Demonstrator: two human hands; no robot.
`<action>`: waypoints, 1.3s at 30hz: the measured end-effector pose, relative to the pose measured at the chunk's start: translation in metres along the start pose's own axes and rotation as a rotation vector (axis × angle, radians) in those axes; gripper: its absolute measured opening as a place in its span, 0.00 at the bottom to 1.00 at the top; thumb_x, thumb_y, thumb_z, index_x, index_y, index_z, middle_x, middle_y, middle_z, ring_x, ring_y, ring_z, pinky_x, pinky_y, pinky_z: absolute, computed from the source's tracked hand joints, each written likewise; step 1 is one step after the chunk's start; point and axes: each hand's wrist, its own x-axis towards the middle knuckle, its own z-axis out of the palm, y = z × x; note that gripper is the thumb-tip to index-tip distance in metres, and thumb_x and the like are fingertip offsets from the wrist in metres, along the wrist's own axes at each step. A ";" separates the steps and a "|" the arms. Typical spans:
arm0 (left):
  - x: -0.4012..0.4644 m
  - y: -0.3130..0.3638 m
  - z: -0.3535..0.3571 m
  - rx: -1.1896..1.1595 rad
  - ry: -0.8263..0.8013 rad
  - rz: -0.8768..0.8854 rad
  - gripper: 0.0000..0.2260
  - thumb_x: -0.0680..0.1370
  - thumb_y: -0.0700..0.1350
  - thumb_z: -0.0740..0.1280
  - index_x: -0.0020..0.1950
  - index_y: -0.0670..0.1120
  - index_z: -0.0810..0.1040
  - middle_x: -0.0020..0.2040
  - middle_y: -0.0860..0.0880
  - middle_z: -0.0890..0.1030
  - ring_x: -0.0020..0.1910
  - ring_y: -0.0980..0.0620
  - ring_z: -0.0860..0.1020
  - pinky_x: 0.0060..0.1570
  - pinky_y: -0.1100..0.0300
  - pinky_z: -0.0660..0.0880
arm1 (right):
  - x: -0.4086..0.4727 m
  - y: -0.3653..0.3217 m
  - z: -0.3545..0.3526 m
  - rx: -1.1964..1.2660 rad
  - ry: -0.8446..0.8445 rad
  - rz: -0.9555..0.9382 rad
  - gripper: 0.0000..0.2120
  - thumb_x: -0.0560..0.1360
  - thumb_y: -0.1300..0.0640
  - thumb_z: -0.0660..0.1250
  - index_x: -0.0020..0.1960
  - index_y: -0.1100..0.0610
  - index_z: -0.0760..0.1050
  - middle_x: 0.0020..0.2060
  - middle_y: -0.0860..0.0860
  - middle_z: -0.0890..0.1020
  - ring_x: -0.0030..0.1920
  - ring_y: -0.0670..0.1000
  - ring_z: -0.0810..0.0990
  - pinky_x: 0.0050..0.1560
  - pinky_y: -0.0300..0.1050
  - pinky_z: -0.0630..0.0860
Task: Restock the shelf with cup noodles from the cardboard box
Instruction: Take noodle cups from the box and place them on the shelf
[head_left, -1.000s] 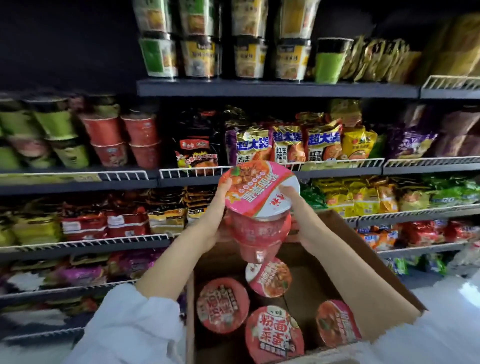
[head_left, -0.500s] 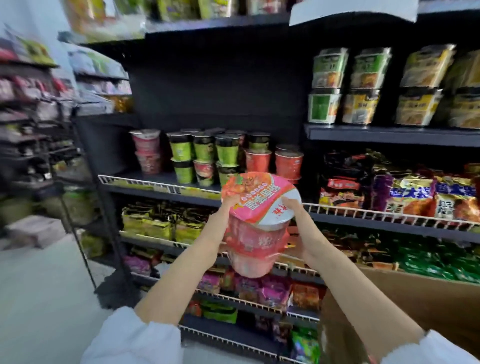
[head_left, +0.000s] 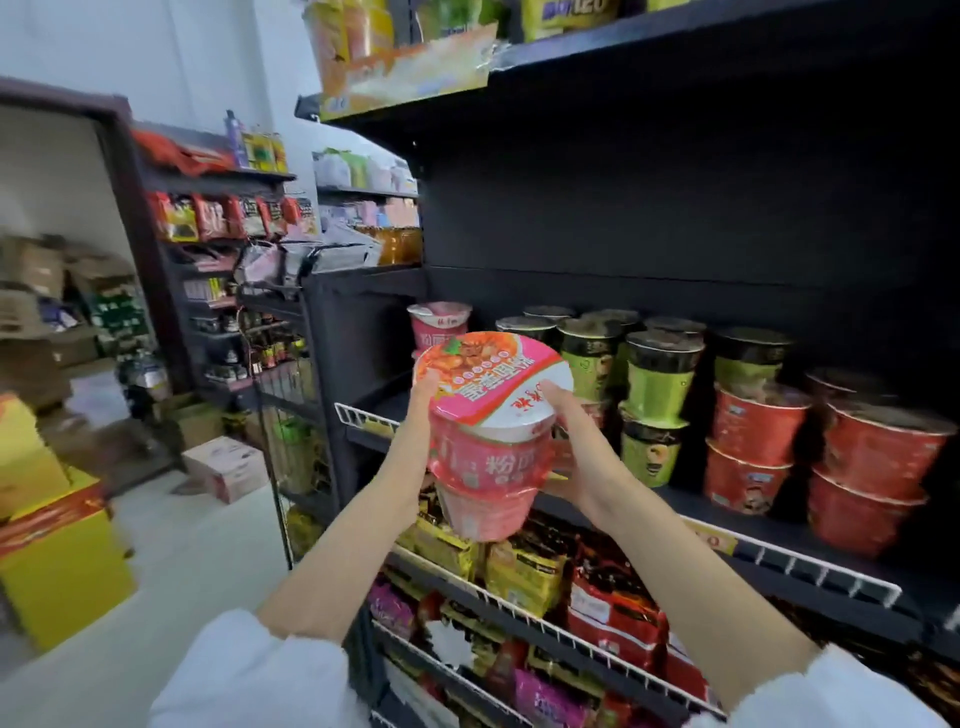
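Note:
I hold a stack of two pink cup noodles (head_left: 493, 441) between both hands in front of the black shelf (head_left: 779, 545). My left hand (head_left: 418, 415) grips the stack's left side, thumb on the lid rim. My right hand (head_left: 576, 452) grips its right side, thumb on the lid. Behind the stack, at the shelf's left end, stands another pink cup (head_left: 440, 325). The cardboard box is out of view.
Green cups (head_left: 657, 384) and red bowls (head_left: 878, 467) fill the same shelf to the right. A white wire rail (head_left: 779, 564) runs along its front edge. Noodle packets (head_left: 613, 608) lie on the lower shelves. Yellow boxes (head_left: 57, 566) and a carton (head_left: 226, 467) stand on the floor to the left.
The view has swung left and up, away from the cardboard box. Both hands have carried the pink cup stack towards the left end of the cup shelf.

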 end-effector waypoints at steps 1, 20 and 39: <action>0.020 0.004 -0.007 0.002 0.012 -0.002 0.19 0.79 0.63 0.51 0.58 0.53 0.74 0.49 0.50 0.78 0.41 0.59 0.73 0.42 0.61 0.70 | 0.019 -0.005 0.009 -0.002 -0.008 -0.009 0.15 0.76 0.40 0.59 0.53 0.48 0.75 0.45 0.47 0.80 0.47 0.48 0.78 0.53 0.50 0.76; 0.398 0.006 -0.054 -0.083 -0.319 -0.325 0.54 0.53 0.79 0.65 0.68 0.43 0.69 0.59 0.43 0.80 0.54 0.45 0.80 0.53 0.48 0.78 | 0.345 -0.023 0.113 -0.073 0.341 -0.140 0.36 0.69 0.31 0.63 0.70 0.50 0.68 0.60 0.51 0.80 0.53 0.49 0.80 0.39 0.41 0.72; 0.477 -0.033 -0.017 0.126 -0.434 -0.195 0.36 0.74 0.69 0.54 0.69 0.42 0.69 0.64 0.43 0.76 0.62 0.41 0.74 0.63 0.42 0.71 | 0.430 0.019 0.097 0.049 0.796 -0.003 0.42 0.71 0.26 0.48 0.75 0.54 0.59 0.72 0.53 0.67 0.71 0.56 0.66 0.72 0.58 0.61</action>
